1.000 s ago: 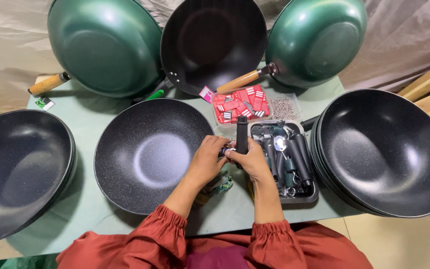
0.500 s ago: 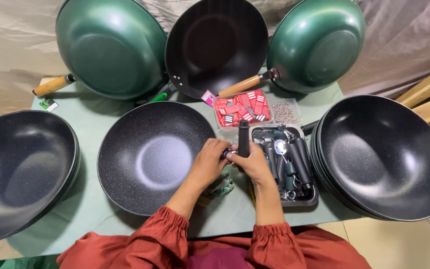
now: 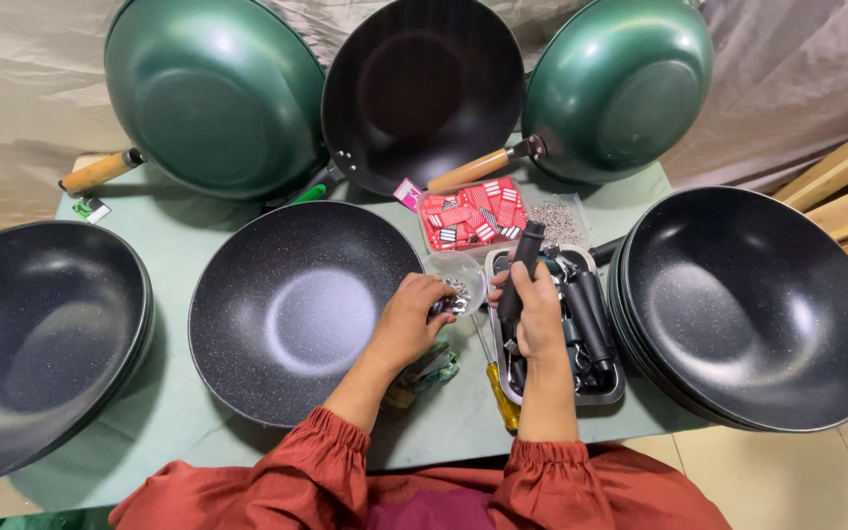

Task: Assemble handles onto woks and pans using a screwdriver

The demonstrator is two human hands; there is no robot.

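The right hand (image 3: 540, 312) is wrapping closed around a black handle (image 3: 517, 280), holding it nearly upright with its top end pointing away from the person, over the near-left part of a dark tray (image 3: 612, 388). The left hand (image 3: 406, 319) is curling loosely just to the left of it, its fingertips (image 3: 441, 294) pinching at small metal bits in a clear bowl (image 3: 458, 280); whether they are gripping one of the bits is too small to tell. The bowl is sitting between the two hands, touching the tray's left end. Just below the right wrist a yellow-handled screwdriver (image 3: 503, 393) is lying on the green table (image 3: 188, 245), alongside the tray, and under the left wrist some green-and-tan tags (image 3: 429, 368) are lying. More black handles (image 3: 586, 309) are lying in the tray to the right of the right hand. Left of the left hand a speckled black wok (image 3: 291, 309) is sitting open side up, handleless. Further right of the tray a stack of black woks (image 3: 753, 304) is resting, and far to the left another black wok (image 3: 36, 339) is sitting. Just beyond the hands a clear box of red packets (image 3: 473, 216) is lying, with a bag of small metal parts (image 3: 556, 221) beside it. Farthest off, three woks are leaning up: a green wok (image 3: 213, 93) with a wooden handle at left, a black wok (image 3: 424, 88) in the middle, and another green wok (image 3: 620, 88) at right.
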